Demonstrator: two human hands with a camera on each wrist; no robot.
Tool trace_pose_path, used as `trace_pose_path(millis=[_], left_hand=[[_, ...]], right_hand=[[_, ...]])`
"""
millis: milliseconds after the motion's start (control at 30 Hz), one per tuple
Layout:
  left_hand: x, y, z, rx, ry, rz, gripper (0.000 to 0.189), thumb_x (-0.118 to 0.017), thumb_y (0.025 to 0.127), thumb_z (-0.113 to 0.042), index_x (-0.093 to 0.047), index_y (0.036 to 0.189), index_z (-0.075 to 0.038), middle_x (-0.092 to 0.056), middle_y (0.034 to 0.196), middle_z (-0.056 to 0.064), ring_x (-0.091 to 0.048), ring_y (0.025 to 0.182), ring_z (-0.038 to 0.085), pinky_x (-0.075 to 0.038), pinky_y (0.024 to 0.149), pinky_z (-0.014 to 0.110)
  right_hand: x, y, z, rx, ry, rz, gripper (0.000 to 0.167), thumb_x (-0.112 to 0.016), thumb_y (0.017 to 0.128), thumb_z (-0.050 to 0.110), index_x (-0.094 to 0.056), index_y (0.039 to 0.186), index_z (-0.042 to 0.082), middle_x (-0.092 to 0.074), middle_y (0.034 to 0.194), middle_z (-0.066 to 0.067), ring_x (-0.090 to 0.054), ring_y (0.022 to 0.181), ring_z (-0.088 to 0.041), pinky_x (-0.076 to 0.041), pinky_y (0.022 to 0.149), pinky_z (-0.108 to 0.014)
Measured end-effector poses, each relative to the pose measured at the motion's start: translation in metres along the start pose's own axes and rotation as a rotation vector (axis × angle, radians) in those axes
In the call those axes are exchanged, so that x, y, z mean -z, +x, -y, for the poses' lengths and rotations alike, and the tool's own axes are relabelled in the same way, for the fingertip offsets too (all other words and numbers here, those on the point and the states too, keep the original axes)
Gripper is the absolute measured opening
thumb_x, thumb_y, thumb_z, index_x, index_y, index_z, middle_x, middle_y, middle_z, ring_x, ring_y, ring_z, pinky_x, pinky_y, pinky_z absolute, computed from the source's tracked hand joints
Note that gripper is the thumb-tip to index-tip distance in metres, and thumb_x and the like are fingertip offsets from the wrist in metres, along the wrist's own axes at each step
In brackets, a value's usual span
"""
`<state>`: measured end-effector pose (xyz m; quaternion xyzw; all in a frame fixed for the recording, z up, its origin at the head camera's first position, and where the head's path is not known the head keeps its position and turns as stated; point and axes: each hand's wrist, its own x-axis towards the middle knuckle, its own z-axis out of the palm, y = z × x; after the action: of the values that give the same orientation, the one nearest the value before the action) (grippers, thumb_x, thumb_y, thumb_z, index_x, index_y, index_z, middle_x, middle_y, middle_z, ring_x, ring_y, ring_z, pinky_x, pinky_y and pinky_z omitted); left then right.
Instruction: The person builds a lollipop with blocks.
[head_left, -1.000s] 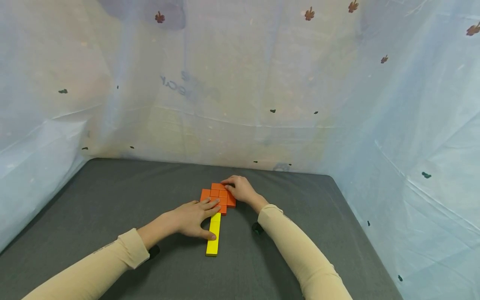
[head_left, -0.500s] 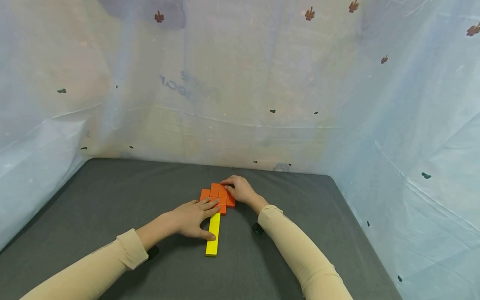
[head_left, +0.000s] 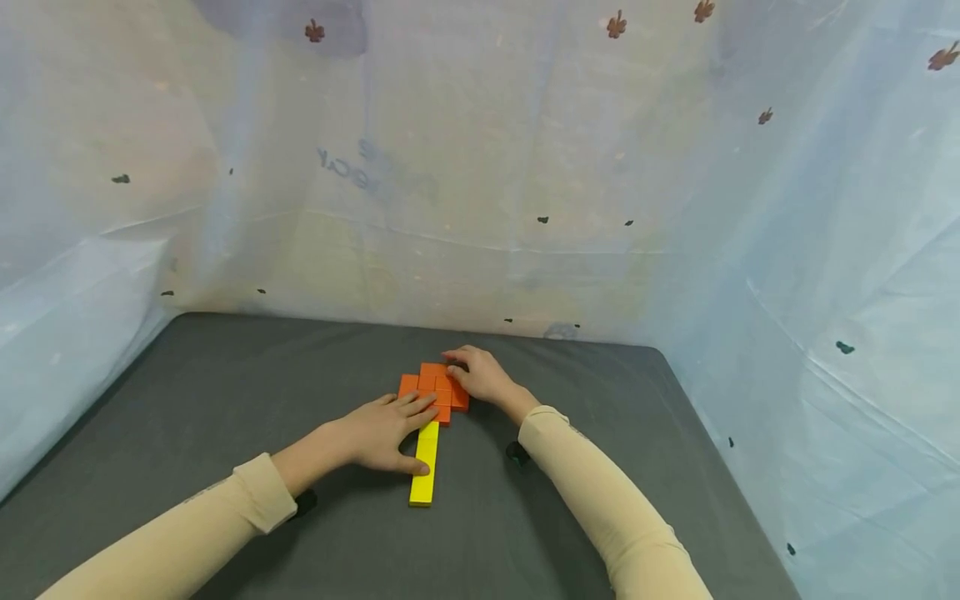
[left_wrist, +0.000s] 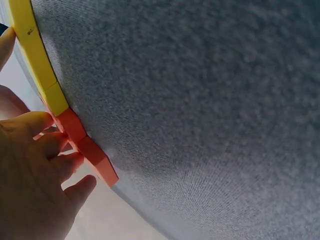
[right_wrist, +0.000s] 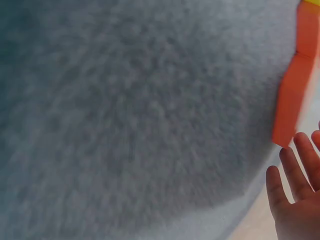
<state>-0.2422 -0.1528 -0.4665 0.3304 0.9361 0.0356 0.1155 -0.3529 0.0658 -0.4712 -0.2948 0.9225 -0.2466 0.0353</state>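
Orange blocks point(head_left: 428, 382) lie flat side by side in a stepped cluster on the dark grey table. From its near side a narrow yellow strip of blocks point(head_left: 422, 492) runs toward me, with a seam across it in the left wrist view. My left hand point(head_left: 381, 435) is spread over the join, fingertips on the orange blocks and thumb on the yellow strip. At the cluster's far right corner is my right hand point(head_left: 486, 377), its fingers along the orange edge. In the right wrist view those fingers are extended beside the end orange block point(right_wrist: 292, 100).
The grey cloth-covered table point(head_left: 247, 375) has rounded far corners. Pale plastic sheeting point(head_left: 450, 167) hangs behind it and along both sides. A dark band point(head_left: 517, 453) shows under the right sleeve, and another under the left.
The view has shifted very slightly. The right index finger has lifted a little off the orange blocks' far edge; the left hand and the blocks stay as they were.
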Motion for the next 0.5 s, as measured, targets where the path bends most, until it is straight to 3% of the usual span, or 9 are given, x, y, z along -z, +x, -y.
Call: trace_pose_path(millis=[267, 367, 500], left_hand=[[0.004, 0.001, 0.009, 0.008, 0.010, -0.043, 0.100, -0.060, 0.091, -0.076, -0.033, 0.164, -0.013, -0.023, 0.172, 0.010, -0.020, 0.158, 0.037, -0.020, 0.124, 0.064], [0.008, -0.002, 0.015, 0.007, -0.010, -0.094, 0.101, -0.062, 0.091, -0.073, -0.033, 0.164, -0.010, -0.023, 0.172, 0.013, -0.020, 0.157, 0.040, -0.019, 0.122, 0.066], [0.014, -0.013, 0.028, 0.051, -0.011, -0.188, 0.099, -0.063, 0.093, -0.070, -0.031, 0.165, -0.009, -0.019, 0.173, 0.014, -0.018, 0.158, 0.041, -0.019, 0.122, 0.069]], right_hand=[[0.024, -0.015, 0.000, 0.011, 0.065, -0.045, 0.043, -0.055, 0.110, 0.020, -0.054, 0.152, 0.009, -0.054, 0.151, -0.011, -0.057, 0.133, -0.031, -0.049, 0.109, -0.049], [0.040, -0.028, -0.004, 0.000, 0.077, -0.094, 0.044, -0.054, 0.110, 0.022, -0.053, 0.154, 0.012, -0.052, 0.154, -0.010, -0.053, 0.138, -0.031, -0.046, 0.111, -0.051], [0.061, -0.048, -0.013, -0.010, 0.077, -0.183, 0.049, -0.054, 0.110, 0.027, -0.049, 0.157, 0.013, -0.048, 0.158, -0.013, -0.045, 0.145, -0.035, -0.039, 0.116, -0.057]])
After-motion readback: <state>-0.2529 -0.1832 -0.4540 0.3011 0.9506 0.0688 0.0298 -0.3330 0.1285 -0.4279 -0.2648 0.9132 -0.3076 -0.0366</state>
